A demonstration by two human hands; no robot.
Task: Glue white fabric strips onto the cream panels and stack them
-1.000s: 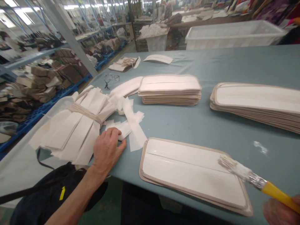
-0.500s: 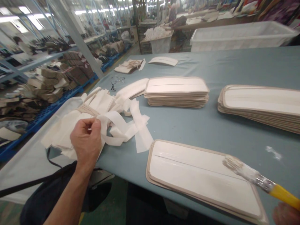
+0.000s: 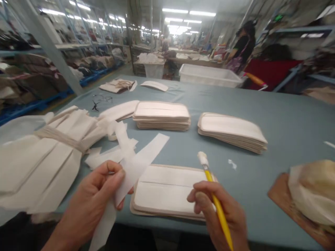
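Observation:
My left hand point(image 3: 99, 188) pinches a long white strip point(image 3: 146, 157), which runs up to the right and hangs down below the fingers. In my right hand point(image 3: 220, 212) is a paintbrush with a yellow handle point(image 3: 222, 219), its bristles point(image 3: 202, 158) coated white and pointing up and away from me. Between and below the hands lies a small stack of white panels with beige borders point(image 3: 164, 195); a dark line runs along the top one. More loose white strips point(image 3: 115, 150) are heaped just beyond my left hand.
Two taller panel stacks point(image 3: 162, 111) point(image 3: 232, 129) stand farther back on the blue-green table point(image 3: 180, 146). A tied bundle of cream pieces point(image 3: 39, 167) is at left, eyeglasses point(image 3: 103, 98) behind it. At right sits a covered container point(image 3: 311, 191). A person point(image 3: 243, 45) is beyond a white bin point(image 3: 209, 75).
My left hand has lifted a white strip from the heap and moved it right, beside the near stack. My right hand has come into fuller view, with the brush now tilted upward. The view has swung right.

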